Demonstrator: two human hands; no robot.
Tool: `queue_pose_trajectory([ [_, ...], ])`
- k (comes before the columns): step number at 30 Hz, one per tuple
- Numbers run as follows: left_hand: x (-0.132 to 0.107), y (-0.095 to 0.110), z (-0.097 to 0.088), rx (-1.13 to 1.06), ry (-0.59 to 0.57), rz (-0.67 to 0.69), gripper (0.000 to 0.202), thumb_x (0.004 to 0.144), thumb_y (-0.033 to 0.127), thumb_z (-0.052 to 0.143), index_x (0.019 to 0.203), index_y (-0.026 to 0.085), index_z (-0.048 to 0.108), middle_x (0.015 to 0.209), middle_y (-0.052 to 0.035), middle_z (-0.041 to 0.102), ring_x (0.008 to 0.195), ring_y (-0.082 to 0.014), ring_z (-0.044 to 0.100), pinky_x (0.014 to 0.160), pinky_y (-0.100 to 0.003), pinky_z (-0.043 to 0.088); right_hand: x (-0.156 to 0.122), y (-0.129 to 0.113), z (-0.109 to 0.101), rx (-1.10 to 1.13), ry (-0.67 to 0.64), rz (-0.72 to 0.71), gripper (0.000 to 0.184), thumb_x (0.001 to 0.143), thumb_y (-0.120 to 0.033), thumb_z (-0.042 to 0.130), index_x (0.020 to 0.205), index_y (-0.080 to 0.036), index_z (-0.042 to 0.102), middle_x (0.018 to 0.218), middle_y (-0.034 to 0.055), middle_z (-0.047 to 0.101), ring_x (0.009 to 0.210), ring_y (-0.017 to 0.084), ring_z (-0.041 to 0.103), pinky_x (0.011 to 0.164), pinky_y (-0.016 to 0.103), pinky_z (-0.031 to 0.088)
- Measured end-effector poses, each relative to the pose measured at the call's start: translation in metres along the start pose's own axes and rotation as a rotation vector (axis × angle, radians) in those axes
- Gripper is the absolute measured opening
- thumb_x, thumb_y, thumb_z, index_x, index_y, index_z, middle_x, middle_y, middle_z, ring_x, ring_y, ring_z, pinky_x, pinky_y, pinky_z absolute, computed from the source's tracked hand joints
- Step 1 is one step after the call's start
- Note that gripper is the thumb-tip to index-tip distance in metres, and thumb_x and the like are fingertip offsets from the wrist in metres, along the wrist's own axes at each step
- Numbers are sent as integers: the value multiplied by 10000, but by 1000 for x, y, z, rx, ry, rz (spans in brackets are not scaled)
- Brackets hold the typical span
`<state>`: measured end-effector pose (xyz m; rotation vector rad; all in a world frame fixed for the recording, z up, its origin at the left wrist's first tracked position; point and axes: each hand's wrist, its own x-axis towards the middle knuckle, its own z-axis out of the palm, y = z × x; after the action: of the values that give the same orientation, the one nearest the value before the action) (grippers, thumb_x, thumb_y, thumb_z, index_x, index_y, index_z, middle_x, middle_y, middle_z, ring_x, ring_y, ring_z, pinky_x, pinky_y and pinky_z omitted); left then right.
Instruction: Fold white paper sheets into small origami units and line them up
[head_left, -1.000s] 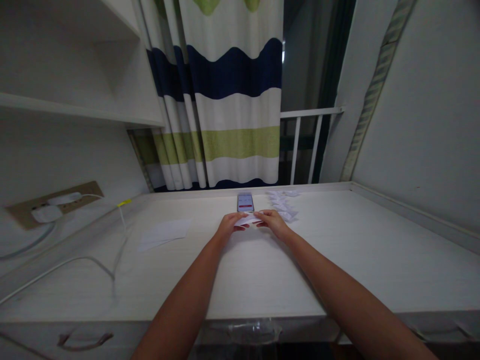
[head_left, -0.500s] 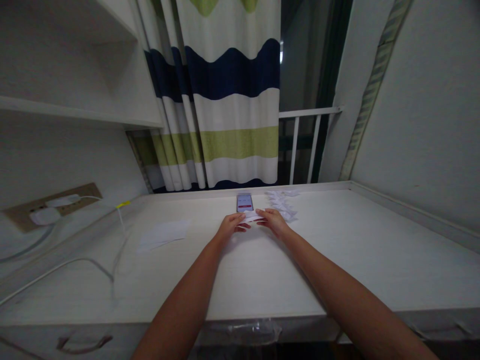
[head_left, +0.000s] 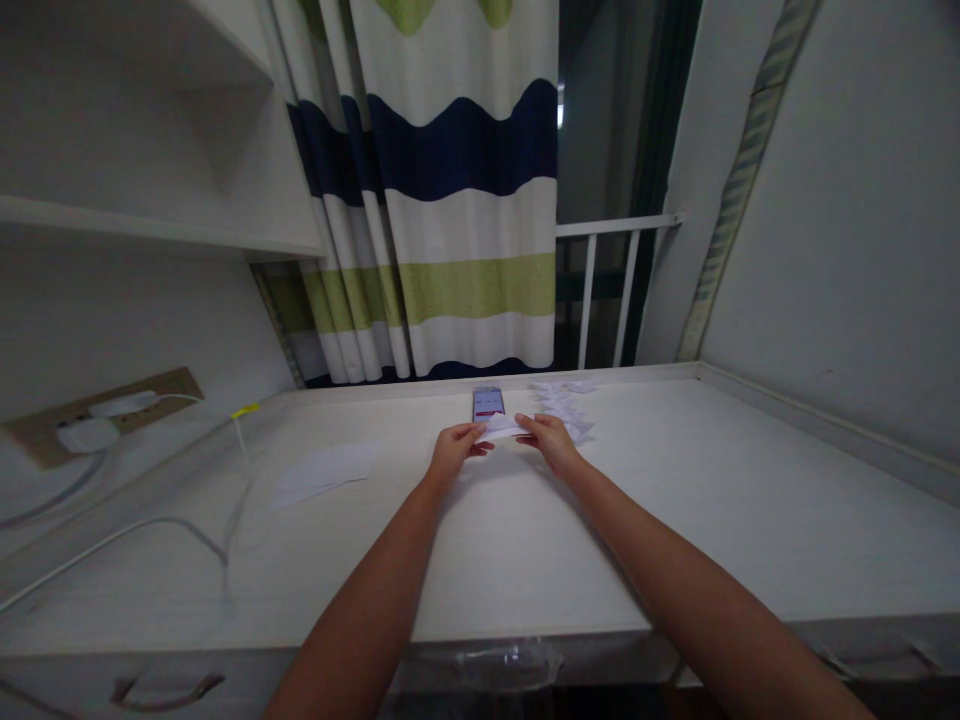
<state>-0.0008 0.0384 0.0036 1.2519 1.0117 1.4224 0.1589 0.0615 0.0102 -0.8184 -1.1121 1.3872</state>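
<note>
Between my two hands is a small piece of folded white paper (head_left: 500, 427), raised just off the desk. My left hand (head_left: 456, 447) pinches its left end with thumb and fingers. At the right end, my right hand (head_left: 549, 440) grips it the same way. Right behind the paper lies a phone (head_left: 488, 400) with a lit screen, its lower part covered by the paper. Several folded white paper pieces (head_left: 564, 405) lie in a row beyond my right hand. The paper's exact folds are too small to make out.
Flat white paper sheets (head_left: 326, 471) lie to the left on the white desk (head_left: 517, 560). White cables (head_left: 180, 520) run from a power socket (head_left: 101, 415) at the far left. A striped curtain (head_left: 472, 230) hangs behind the desk, beside a white railing (head_left: 622, 228).
The folded paper has risen slightly and now shows a peaked upper edge that covers more of the phone's lower part. Both hands keep hold of its ends, with small finger shifts.
</note>
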Motion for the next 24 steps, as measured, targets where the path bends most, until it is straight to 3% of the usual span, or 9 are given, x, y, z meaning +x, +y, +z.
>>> queue_pose_trajectory([
  [7,4,-4,-1,-13,15,-7,329,586,384,657,717,82,632,721,-75,638,563,-134,599,527,-226,468,2,1,-2,-32,-19,-11,183,555,-304,686,592,-134,628,640,20,634,582,95,565,530,182,485],
  [14,-1,-3,1,-9,-75,-64,384,570,349,682,866,117,607,777,-69,647,605,-143,612,546,-232,472,-1,3,-1,-31,-48,-18,204,550,-327,684,601,-136,632,643,17,640,592,98,569,553,189,479],
  [20,2,-5,1,-4,-36,-65,337,578,364,671,763,86,627,736,-80,650,579,-141,603,565,-248,478,-3,4,4,-41,-44,3,184,551,-308,685,578,-134,629,613,16,630,564,94,558,544,191,475],
  [24,3,-6,1,-34,-2,-35,362,572,375,672,779,80,638,774,-88,654,657,-155,601,586,-253,486,-3,4,5,-38,-41,6,160,580,-296,669,578,-142,628,618,18,628,570,100,559,550,198,480],
])
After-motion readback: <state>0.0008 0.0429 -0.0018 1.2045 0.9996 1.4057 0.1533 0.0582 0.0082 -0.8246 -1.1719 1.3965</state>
